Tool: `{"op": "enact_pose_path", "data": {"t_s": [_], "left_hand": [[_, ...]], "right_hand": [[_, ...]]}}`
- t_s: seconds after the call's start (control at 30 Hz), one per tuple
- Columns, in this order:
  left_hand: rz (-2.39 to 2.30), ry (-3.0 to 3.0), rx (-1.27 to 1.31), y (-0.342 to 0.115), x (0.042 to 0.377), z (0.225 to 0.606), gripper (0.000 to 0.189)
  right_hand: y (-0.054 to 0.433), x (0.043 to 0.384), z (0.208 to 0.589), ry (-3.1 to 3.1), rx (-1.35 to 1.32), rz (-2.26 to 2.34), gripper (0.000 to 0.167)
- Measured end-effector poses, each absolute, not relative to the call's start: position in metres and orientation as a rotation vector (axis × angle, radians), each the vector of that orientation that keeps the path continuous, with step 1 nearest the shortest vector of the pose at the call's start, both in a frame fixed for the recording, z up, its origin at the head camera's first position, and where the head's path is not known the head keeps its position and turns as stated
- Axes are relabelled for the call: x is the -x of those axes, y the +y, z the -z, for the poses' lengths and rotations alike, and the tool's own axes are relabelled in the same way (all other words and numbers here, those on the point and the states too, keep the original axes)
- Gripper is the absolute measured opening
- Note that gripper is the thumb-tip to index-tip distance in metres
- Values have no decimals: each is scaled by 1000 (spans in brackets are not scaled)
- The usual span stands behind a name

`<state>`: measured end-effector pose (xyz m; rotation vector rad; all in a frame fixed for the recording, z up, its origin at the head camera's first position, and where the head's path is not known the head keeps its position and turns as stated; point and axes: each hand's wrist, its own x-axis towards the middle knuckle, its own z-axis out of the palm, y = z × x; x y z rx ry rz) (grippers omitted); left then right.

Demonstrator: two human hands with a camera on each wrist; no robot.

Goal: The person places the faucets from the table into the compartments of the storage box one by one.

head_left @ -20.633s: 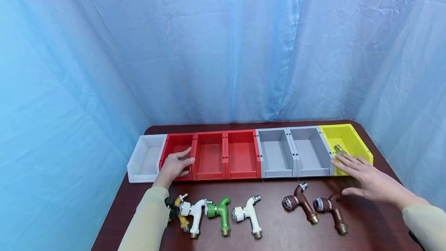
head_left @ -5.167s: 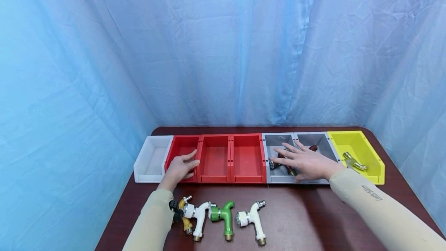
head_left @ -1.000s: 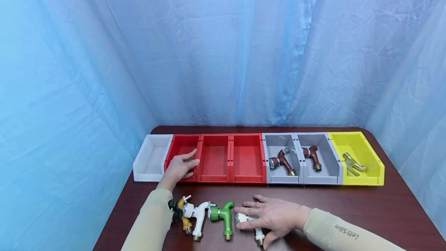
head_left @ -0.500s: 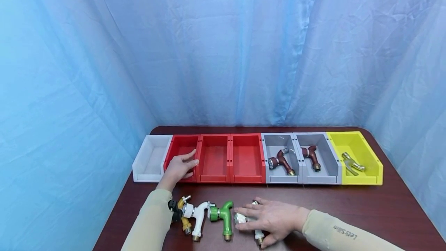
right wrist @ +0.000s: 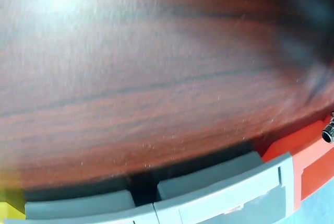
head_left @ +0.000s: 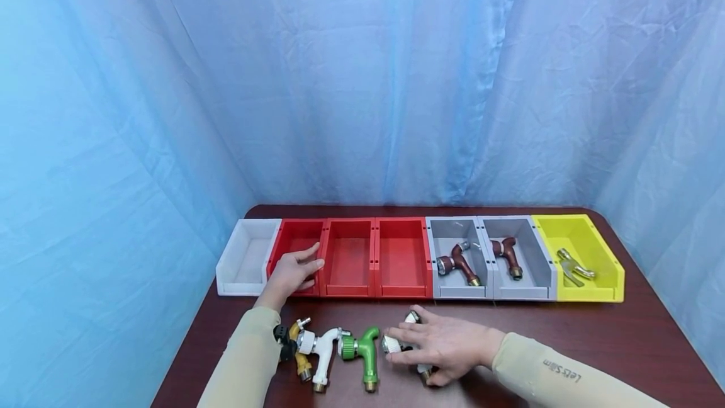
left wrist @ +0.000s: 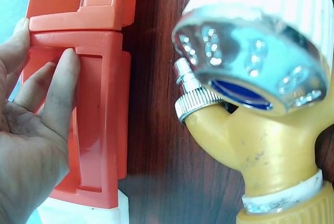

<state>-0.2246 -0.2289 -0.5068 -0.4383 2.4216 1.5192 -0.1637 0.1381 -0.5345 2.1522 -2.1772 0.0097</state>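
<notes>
My right hand [head_left: 447,345] grips a white tap [head_left: 423,370] from above, its white ribbed knob poking out past the fingers. Part of this tap is hidden under the hand; its metal spout tip [right wrist: 327,134] shows at the right edge of the right wrist view. My left hand [head_left: 290,276] rests at the leftmost red bin [head_left: 296,226], fingers nearly straight and reaching over its opening and side wall. Below the left hand lie a yellow tap [head_left: 303,364], a second white tap [head_left: 325,357] and a green tap [head_left: 368,357] in a row.
Behind the taps runs a row of bins: a white bin [head_left: 228,287], several red ones, two grey bins [head_left: 461,293] and a yellow bin [head_left: 591,294]. Each grey bin holds a brown tap [head_left: 463,266]; a brass-coloured tap [head_left: 574,264] lies in the yellow one. A blue curtain [head_left: 362,80] hangs behind.
Two brown taps have gone from the table into the grey bins. My right hand has closed on the white tap and shifted it slightly toward the bins. The left hand stays put.
</notes>
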Motion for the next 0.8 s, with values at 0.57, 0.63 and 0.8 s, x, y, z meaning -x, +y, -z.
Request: {"op": "enact_pose_path", "data": {"t_s": [0.57,0.63,0.8], "left_hand": [[-1525,2409,449,-229,225,506,71],[-1522,2413,448,-229,225,505,71],[-1520,2411,452,-229,226,504,72]], "right_hand": [[143,199,510,-2164,-1995,23,82],[144,205,507,-2146,-1973,11,83],[143,218,501,-2090,-1926,27,83]]}}
